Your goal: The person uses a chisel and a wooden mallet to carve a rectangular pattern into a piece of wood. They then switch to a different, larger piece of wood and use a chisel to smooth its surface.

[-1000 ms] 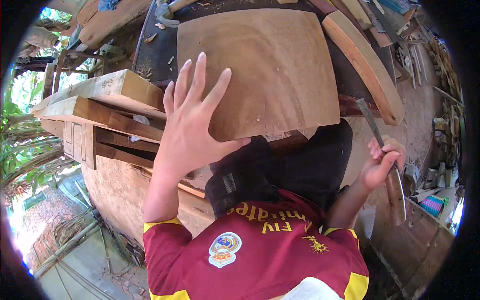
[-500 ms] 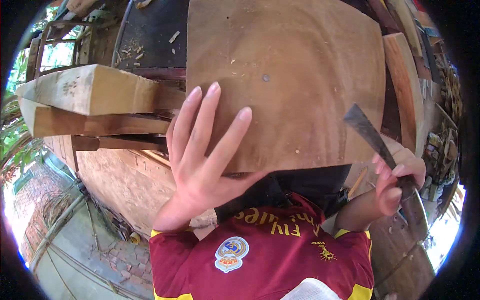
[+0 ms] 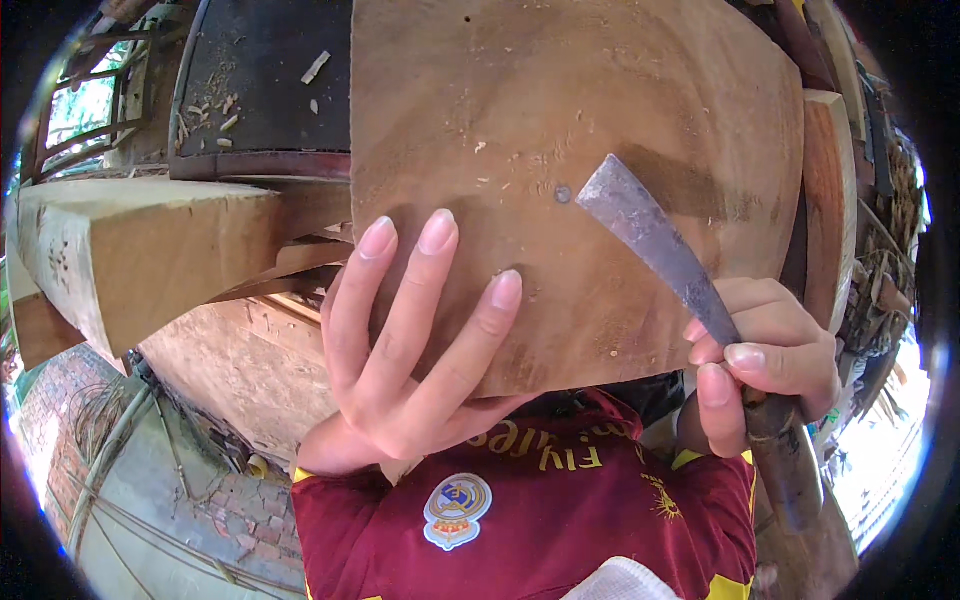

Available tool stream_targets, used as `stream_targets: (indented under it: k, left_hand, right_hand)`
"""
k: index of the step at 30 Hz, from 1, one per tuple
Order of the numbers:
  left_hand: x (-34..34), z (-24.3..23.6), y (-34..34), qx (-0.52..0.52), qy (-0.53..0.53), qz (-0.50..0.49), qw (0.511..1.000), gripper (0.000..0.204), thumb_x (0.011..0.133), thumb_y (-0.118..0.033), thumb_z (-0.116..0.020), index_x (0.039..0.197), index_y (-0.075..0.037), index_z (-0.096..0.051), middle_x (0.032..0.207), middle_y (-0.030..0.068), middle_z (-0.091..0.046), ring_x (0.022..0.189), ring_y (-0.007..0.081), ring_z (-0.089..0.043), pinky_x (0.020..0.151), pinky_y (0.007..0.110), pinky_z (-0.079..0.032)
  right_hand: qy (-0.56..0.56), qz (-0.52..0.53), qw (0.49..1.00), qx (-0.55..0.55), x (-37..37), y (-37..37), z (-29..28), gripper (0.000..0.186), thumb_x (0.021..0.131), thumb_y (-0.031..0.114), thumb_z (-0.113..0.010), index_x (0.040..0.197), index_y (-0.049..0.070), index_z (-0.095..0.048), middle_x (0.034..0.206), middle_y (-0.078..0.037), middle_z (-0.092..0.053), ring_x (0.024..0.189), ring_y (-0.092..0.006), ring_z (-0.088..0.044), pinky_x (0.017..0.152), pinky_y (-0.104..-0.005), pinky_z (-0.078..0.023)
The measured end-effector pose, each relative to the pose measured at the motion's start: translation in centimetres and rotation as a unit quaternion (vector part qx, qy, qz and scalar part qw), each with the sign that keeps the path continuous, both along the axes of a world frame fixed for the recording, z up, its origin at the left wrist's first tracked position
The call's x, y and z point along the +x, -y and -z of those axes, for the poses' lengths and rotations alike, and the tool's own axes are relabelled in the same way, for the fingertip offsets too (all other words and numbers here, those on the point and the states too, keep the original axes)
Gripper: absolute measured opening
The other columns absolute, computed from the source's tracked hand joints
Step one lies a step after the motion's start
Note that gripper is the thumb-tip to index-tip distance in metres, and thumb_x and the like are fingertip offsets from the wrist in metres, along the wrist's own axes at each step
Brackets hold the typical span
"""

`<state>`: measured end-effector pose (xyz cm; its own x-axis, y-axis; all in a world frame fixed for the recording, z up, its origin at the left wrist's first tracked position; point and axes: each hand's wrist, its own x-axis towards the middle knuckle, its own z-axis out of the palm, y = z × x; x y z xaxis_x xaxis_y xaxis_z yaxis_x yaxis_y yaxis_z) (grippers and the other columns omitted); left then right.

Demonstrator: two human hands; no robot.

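My left hand (image 3: 410, 360) rests with fingers spread and laid over the near left part of a flat brown wooden board (image 3: 520, 90); its thumb is partly hidden at the near edge. My right hand (image 3: 770, 360) grips a steel blade tool (image 3: 650, 240) with a dark cylindrical handle (image 3: 785, 470), wrapping it where blade meets handle. The blade's wide, flat tip lies over the board's middle, beside a small grey round spot (image 3: 562, 193); whether it touches the surface I cannot tell. A few small shavings dot the board.
Thick timber blocks (image 3: 150, 260) jut out at the left. Behind them is a dark tabletop (image 3: 260, 70) with wood chips. A curved plank (image 3: 825, 200) stands right of the board. A brick and concrete ground (image 3: 220, 520) shows at lower left; scrap wood lies at far right.
The board fills more of the view. The blade has swung left and up from beside the board to over its middle. My left hand sits lower in the picture, fingers still spread.
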<state>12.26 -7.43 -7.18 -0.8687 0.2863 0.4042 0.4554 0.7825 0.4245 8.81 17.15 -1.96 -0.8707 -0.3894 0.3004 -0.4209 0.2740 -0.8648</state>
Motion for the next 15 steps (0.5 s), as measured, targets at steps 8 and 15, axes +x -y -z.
stream_targets:
  k: [8, 15]
  left_hand:
    - [0.0, -0.3, 0.4, -0.006, 0.019, 0.036, 0.999, 0.073, 0.065, -0.053, -0.081, 0.117, -0.005, -0.065, 0.127, 0.0299, -0.057, 0.123, 0.0498, -0.048, 0.103, 0.053, -0.041]
    - [0.0, -0.4, 0.2, -0.01, 0.022, 0.019, 1.0, 0.067, 0.067, -0.05, -0.08, 0.115, -0.005, -0.067, 0.128, 0.0255, -0.058, 0.124, 0.0451, -0.049, 0.102, 0.049, -0.041]
  right_hand:
    - [-0.013, 0.037, 0.999, -0.028, 0.7, 0.6, 0.6, 0.034, 0.072, -0.011, -0.071, 0.1, 0.002, -0.059, 0.074, -0.012, -0.062, 0.066, -0.0268, -0.064, 0.063, -0.0352, -0.055]
    - [-0.021, 0.045, 0.998, -0.028, 1.3, 0.9, 1.4, 0.036, 0.072, -0.013, -0.069, 0.103, 0.002, -0.058, 0.078, -0.013, -0.063, 0.067, -0.0252, -0.064, 0.064, -0.0339, -0.054]
